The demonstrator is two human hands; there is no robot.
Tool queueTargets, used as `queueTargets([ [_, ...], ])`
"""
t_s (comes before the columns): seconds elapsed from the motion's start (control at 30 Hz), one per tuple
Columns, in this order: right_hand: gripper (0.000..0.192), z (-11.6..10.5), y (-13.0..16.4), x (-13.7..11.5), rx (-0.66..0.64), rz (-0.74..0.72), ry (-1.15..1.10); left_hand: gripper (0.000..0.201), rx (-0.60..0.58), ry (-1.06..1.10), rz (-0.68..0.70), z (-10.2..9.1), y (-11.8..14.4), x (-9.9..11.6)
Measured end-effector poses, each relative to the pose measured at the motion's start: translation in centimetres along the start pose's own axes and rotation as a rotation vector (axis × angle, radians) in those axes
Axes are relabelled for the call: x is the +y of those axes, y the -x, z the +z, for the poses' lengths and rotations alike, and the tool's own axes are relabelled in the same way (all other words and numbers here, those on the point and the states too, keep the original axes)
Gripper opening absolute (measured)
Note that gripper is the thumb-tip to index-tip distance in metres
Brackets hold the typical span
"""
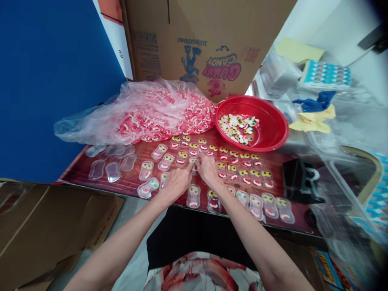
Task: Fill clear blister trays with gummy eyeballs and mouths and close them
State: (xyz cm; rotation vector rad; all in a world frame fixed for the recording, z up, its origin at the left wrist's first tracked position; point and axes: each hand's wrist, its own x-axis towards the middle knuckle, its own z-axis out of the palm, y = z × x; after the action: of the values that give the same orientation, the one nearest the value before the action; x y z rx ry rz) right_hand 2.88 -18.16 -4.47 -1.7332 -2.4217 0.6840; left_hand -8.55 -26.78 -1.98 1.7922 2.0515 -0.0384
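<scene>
Both hands meet over a small clear plastic tray [193, 161] holding yellow gummy eyes, in the middle of the table. My left hand [178, 180] reaches in from the left, fingers curled, its index fingertip at the tray. From the right, my right hand [208, 169] bends its fingers down against the same tray, fingertips pressed close together. Whatever lies between the fingers of either hand is hidden. Rows of similar trays surround them, such as a tray with eyes and red-and-white gummy teeth [182, 158] and a tray near the front edge [193, 197].
A plastic bag of red-and-white gummy teeth [163, 109] lies behind the trays. Beside it stands a red basin [269, 121] with gummy eyes. Vacant clear trays [113, 171] lie at left. A black holder [298, 178] is at right; a cardboard box [197, 24] stands behind.
</scene>
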Motion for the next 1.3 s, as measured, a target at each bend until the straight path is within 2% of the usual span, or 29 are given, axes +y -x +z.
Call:
queueTargets([
  [0.23,0.027,-0.3,-0.4,-0.1,-0.033,0.027,0.047,0.050,-0.064,0.012,0.015,0.2,-0.5,0.2],
  [0.47,0.028,-0.7,-0.8,-0.2,-0.089,0.005,0.103,0.050,-0.114,0.086,0.011,-0.3,-1.4,-0.3],
  [0.57,0.029,-0.7,-0.3,-0.3,-0.044,-0.035,0.124,0.048,-0.112,0.116,0.011,-0.4,-1.6,-0.5],
  [0.63,0.032,-0.5,0.0,-0.2,0.010,-0.119,0.143,0.047,-0.105,0.123,0.017,-0.3,-1.6,-0.5],
  [0.77,0.031,0.0,0.3,0.1,0.006,-0.271,0.160,0.045,-0.053,0.101,0.026,0.0,-0.9,-0.2],
  [1.03,0.035,-0.1,-0.3,0.7,-0.051,-0.293,0.233,0.042,-0.053,-0.054,0.079,0.5,1.8,0.8],
  [1.17,0.033,0.1,-0.2,0.8,-0.063,-0.300,0.262,0.042,-0.066,-0.067,0.082,0.8,1.7,0.8],
  [1.3,0.034,0.1,0.2,0.8,-0.009,-0.325,0.285,0.044,-0.058,-0.103,0.123,1.2,1.5,1.0],
])
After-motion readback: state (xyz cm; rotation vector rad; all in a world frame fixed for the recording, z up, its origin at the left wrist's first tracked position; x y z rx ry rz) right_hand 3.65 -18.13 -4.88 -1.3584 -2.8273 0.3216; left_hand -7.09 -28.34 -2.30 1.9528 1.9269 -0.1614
